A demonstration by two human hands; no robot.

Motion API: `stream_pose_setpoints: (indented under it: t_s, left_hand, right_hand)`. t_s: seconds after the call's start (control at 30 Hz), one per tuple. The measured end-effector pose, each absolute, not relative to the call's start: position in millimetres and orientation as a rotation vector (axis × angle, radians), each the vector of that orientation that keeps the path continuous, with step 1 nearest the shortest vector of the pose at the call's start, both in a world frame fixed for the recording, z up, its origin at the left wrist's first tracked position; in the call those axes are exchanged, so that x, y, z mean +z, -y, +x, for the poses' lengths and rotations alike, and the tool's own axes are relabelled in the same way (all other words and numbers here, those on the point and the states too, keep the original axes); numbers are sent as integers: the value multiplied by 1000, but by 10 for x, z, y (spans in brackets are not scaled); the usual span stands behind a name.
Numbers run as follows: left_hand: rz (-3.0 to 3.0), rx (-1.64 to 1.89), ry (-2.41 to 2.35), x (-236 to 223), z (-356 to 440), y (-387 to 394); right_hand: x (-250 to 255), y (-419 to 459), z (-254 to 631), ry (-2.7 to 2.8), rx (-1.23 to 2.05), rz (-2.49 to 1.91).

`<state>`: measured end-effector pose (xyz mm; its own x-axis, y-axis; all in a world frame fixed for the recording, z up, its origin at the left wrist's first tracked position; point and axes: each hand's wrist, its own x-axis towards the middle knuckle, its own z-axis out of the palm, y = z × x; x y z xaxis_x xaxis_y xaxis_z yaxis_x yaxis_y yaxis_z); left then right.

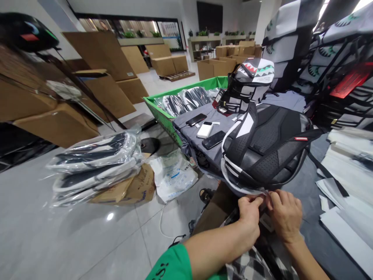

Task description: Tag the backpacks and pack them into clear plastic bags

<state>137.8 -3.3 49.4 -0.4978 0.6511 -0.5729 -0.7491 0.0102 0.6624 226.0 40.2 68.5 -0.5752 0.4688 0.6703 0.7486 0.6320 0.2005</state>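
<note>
My left hand (pixel 249 213) and my right hand (pixel 284 214) pinch together at the bottom centre. Both grip the thin edge of a clear plastic bag (pixel 264 193) at the lower rim of a black-and-white backpack (pixel 262 149). The backpack lies with its padded back panel and straps facing up on a grey cloth (pixel 204 149). Two black smartphones (pixel 196 119) (pixel 214 140) and a white power bank (pixel 204 129) rest on the cloth, beyond my hands.
A grey backpack with a printed shark mouth (pixel 250 83) stands beyond. Bagged backpacks fill a green crate (pixel 186 102) and lie stacked on the tiled floor (pixel 94 167). White sheets (pixel 346 198) lie to the right. Hanging backpacks crowd the upper right; cardboard boxes stand behind.
</note>
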Motion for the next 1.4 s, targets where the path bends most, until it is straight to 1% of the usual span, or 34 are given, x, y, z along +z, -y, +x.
stream_pose_setpoints:
  t_s: [0.17, 0.3, 0.43, 0.6, 0.67, 0.77, 0.83, 0.87, 0.93, 1.0, 1.13, 1.23, 1.4]
  left_hand:
    - [-56, 1678, -1197, 635, 1326, 47]
    - [-64, 1670, -1174, 745, 1317, 40]
    - [-21, 1648, -1145, 848, 1320, 28]
    - [195, 1697, -1171, 905, 1256, 110]
    - [486, 1744, -1317, 852, 1156, 239]
    - [1394, 1726, -1423, 666, 935, 465]
    - [1992, 1551, -1315, 501, 792, 541]
    - [2185, 1445, -1283, 419, 739, 541]
    - [2367, 1299, -1355, 270, 678, 474]
    - [2394, 1252, -1482, 156, 665, 367]
    - [2447, 1315, -1594, 60, 679, 247]
    - [2454, 1296, -1691, 73, 677, 230]
    - [2268, 1157, -1866, 197, 635, 71]
  right_hand:
    - [751, -346, 2289, 2401, -603, -932]
    - [777, -223, 2223, 2471, -506, -1060]
    - [744, -197, 2147, 2373, -609, -1148]
    - [767, -302, 2186, 2303, -683, -991]
    - [803, -327, 2211, 2291, -654, -965]
    - [842, -340, 2224, 2287, -554, -981]
    - [850, -345, 2223, 2282, -472, -990]
    - [849, -350, 2222, 2275, -439, -993]
    - [842, -362, 2223, 2261, -395, -999]
    - [830, -377, 2230, 2249, -358, -993]
    - [785, -396, 2250, 2204, -183, -983]
    - [746, -397, 2256, 2140, -17, -1051]
    - [721, -401, 2254, 2029, 173, -1159]
